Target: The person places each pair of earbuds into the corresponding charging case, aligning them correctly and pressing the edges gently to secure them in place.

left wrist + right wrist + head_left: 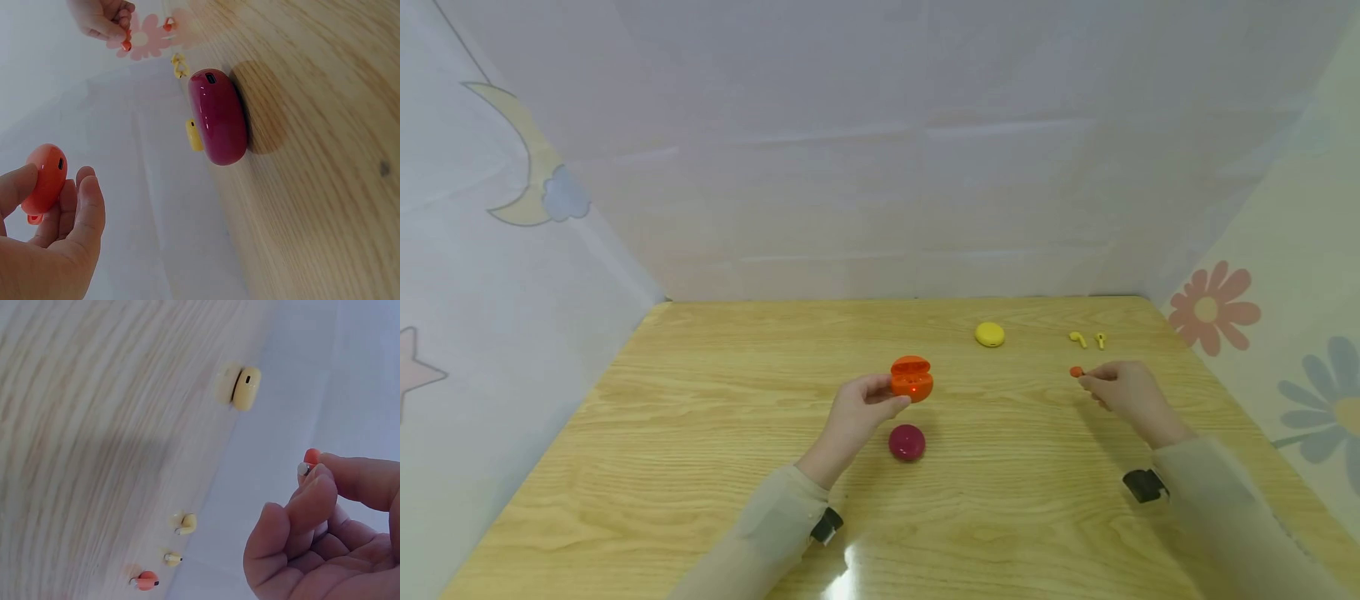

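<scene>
My left hand (859,414) holds an orange earbud case (912,381) above the table, thumb on one side and fingers on the other. Its lid is raised and a small red light glows on its front. Off to the right, my right hand (1123,393) pinches an orange earbud (312,456) between thumb and fingertips. Another orange earbud (147,581) lies on the table near two yellow earbuds (186,525); in the head view I cannot make it out. Below the left hand sits a closed dark-red case (907,442).
A closed yellow case (990,334) stands toward the back of the wooden table (722,375), left of the yellow earbuds. Pale wall sheets (880,192) border the table at the back and on both sides. Dark wrist devices (1145,485) sit at both sleeves.
</scene>
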`<action>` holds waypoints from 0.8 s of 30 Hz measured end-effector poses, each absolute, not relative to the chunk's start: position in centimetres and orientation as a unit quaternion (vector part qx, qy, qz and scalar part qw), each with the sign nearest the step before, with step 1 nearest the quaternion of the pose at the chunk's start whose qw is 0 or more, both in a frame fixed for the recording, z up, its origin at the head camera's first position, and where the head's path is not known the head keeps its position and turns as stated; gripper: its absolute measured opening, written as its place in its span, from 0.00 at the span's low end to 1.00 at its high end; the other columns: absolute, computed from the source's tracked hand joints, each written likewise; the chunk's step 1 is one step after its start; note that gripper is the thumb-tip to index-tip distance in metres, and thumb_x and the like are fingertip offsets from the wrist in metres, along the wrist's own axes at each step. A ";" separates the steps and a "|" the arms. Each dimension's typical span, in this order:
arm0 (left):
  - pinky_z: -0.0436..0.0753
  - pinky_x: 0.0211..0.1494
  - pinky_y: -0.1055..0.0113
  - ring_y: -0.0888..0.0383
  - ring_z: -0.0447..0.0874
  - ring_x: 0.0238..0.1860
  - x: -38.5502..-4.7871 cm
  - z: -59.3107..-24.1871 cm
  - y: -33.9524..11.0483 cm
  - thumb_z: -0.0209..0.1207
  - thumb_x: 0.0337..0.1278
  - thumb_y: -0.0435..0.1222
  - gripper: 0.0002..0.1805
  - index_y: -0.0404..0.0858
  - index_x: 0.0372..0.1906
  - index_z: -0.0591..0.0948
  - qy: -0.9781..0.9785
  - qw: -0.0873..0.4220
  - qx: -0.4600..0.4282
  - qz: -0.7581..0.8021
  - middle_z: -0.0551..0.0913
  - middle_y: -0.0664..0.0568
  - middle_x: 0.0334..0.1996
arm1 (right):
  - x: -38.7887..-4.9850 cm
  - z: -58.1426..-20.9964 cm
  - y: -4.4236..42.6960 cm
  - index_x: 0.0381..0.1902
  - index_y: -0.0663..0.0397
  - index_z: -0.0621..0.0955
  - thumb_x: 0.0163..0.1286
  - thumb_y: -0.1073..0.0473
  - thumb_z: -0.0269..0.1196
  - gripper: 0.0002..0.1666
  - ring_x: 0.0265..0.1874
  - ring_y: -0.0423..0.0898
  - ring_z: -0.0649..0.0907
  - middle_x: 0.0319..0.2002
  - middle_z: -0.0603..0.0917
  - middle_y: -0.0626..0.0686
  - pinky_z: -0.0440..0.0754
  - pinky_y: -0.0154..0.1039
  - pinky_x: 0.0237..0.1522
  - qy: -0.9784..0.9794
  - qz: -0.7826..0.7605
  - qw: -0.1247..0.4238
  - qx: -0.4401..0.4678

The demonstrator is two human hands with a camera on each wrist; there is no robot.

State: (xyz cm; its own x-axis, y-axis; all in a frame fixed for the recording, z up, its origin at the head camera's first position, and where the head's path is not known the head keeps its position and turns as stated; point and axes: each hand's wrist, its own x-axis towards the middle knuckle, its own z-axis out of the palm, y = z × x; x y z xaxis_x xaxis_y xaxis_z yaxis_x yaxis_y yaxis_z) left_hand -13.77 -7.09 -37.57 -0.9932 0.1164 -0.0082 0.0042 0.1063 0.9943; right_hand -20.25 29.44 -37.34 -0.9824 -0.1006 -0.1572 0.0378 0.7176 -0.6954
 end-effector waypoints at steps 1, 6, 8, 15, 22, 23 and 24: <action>0.83 0.49 0.63 0.51 0.82 0.45 -13.8 -37.6 -7.1 0.63 0.61 0.31 0.21 0.23 0.56 0.76 0.743 0.043 0.040 0.667 0.83 0.39 0.47 | -20.1 -37.3 29.3 0.51 0.79 0.76 0.75 0.55 0.54 0.25 0.34 0.54 0.80 0.36 0.82 0.62 0.81 0.45 0.35 0.923 -0.374 0.090 -0.017; 0.83 0.49 0.62 0.50 0.82 0.46 -13.7 -37.5 -7.1 0.63 0.61 0.31 0.22 0.22 0.57 0.75 0.743 0.042 0.038 0.667 0.82 0.38 0.47 | -19.7 -36.7 28.7 0.49 0.78 0.76 0.74 0.56 0.55 0.24 0.33 0.52 0.80 0.35 0.82 0.61 0.81 0.43 0.33 0.922 -0.378 0.082 -0.017; 0.83 0.49 0.62 0.50 0.82 0.46 -13.7 -37.5 -7.1 0.63 0.61 0.31 0.23 0.22 0.57 0.75 0.742 0.042 0.036 0.668 0.82 0.38 0.47 | -19.5 -36.6 28.4 0.49 0.78 0.76 0.74 0.56 0.55 0.24 0.33 0.51 0.80 0.35 0.82 0.61 0.81 0.42 0.33 0.920 -0.383 0.081 -0.017; 0.83 0.49 0.62 0.51 0.82 0.45 -13.7 -37.6 -7.0 0.62 0.60 0.30 0.21 0.22 0.55 0.76 0.739 0.038 0.034 0.671 0.83 0.38 0.46 | -19.0 -36.6 27.5 0.49 0.78 0.77 0.74 0.56 0.56 0.23 0.33 0.50 0.80 0.34 0.83 0.60 0.81 0.40 0.33 0.914 -0.400 0.068 -0.025; 0.82 0.50 0.62 0.49 0.82 0.46 -13.7 -37.6 -6.9 0.63 0.60 0.30 0.21 0.22 0.55 0.76 0.740 0.038 0.033 0.671 0.82 0.38 0.47 | -18.6 -36.6 26.5 0.48 0.77 0.78 0.74 0.56 0.56 0.23 0.30 0.47 0.78 0.31 0.82 0.57 0.78 0.39 0.30 0.907 -0.415 0.061 -0.032; 0.82 0.50 0.62 0.49 0.82 0.46 -13.7 -37.6 -6.9 0.63 0.60 0.30 0.21 0.22 0.56 0.76 0.740 0.039 0.034 0.670 0.82 0.38 0.47 | -18.5 -36.5 26.4 0.48 0.77 0.78 0.74 0.56 0.56 0.23 0.29 0.47 0.77 0.31 0.82 0.57 0.79 0.40 0.30 0.907 -0.416 0.061 -0.031; 0.82 0.50 0.62 0.49 0.82 0.46 -13.7 -37.6 -6.9 0.63 0.60 0.30 0.21 0.22 0.56 0.76 0.741 0.040 0.034 0.670 0.82 0.38 0.47 | -18.4 -36.5 26.2 0.48 0.77 0.78 0.74 0.56 0.56 0.23 0.29 0.47 0.77 0.31 0.82 0.57 0.79 0.41 0.30 0.906 -0.417 0.061 -0.030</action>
State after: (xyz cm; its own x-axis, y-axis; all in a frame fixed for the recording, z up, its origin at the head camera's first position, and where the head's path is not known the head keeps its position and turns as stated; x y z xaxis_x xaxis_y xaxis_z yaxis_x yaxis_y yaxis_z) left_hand -13.72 -6.90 -37.62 -0.9946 0.1031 -0.0132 -0.0028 0.1002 0.9950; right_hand -18.39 26.24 -36.46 -0.9907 -0.1057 -0.0852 -0.0041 0.6508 -0.7592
